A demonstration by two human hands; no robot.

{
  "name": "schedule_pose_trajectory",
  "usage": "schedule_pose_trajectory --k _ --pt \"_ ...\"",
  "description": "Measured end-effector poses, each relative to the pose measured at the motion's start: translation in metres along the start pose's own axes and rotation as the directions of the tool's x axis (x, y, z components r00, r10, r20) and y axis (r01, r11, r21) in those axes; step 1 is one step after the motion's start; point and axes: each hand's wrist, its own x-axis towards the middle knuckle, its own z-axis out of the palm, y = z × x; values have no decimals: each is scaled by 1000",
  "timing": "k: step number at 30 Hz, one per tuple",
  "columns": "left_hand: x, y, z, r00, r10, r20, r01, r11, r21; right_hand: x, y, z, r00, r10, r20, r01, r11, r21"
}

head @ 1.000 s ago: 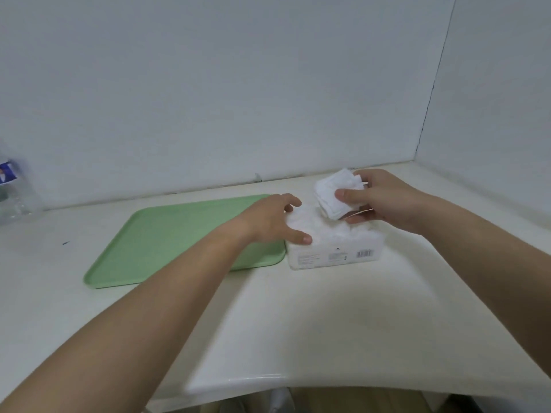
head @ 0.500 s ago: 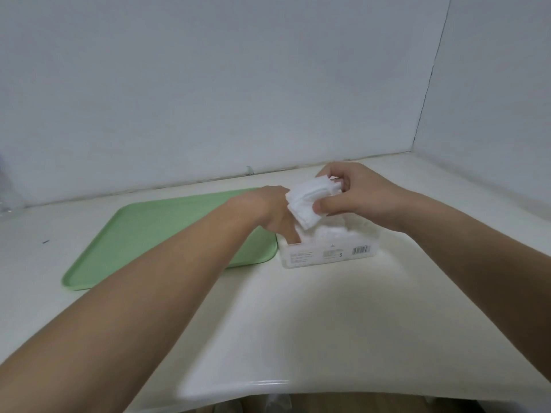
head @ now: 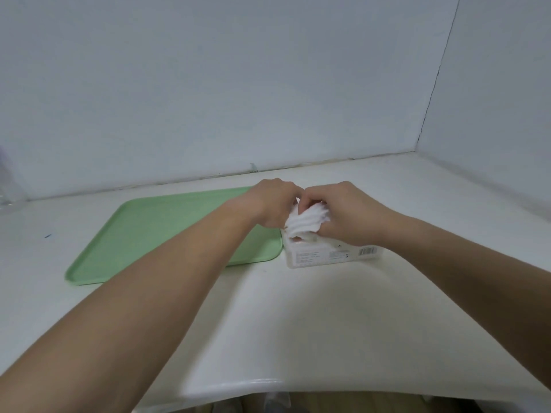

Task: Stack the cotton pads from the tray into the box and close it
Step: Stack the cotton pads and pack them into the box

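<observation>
A white box [head: 328, 255] with a printed label and barcode stands on the white table just right of the green tray [head: 167, 231]. My right hand [head: 346, 213] grips a stack of white cotton pads [head: 307, 223] and holds it at the box's left end, over the opening. My left hand [head: 274, 204] is curled against the same stack from the left, its fingertips hidden behind the pads. The tray's visible surface holds no pads. The box's top and lid are hidden under my hands.
A clear bottle [head: 9, 186] stands blurred at the far left by the wall. Walls close the table at the back and on the right. The table's front edge [head: 238, 386] curves near me.
My right hand brought the pad stack down from above the box to its left end. My left hand moved from the box's top onto the stack.
</observation>
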Motion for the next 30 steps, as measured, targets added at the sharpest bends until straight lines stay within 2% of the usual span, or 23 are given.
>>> schedule_pose_trajectory --k 2,5,9,14,18,22,25,28,30 --pt "0 -2 1 1000 -14 16 15 1000 -27 1 -5 0 997 -22 69 27 997 -73" --pt "1 -2 1 998 -37 58 41 996 -74 4 -16 -8 972 49 232 -12 987 -160" --pt "0 -4 1 996 -41 78 50 993 -111 14 -32 -16 864 193 466 -17 935 -355" --pt "-2 -1 -1 997 -39 69 46 994 -104 31 -54 -9 766 373 523 -33 836 -548" --pt "-4 0 -3 997 -37 72 42 997 -69 38 -64 -1 727 379 573 -36 854 -520" --pt "-7 -1 -3 996 -32 79 36 998 -52 29 -58 -10 758 360 544 -94 886 -455" --pt "-7 0 -1 997 -25 67 26 1000 -12 22 -48 -16 838 285 466 -94 916 -389" --pt "-7 1 0 998 -35 53 36 999 -7 19 -39 -14 931 172 321 -77 954 -289" --pt "-8 2 0 996 -44 72 44 999 -5 18 -36 -5 959 136 247 -73 966 -250"
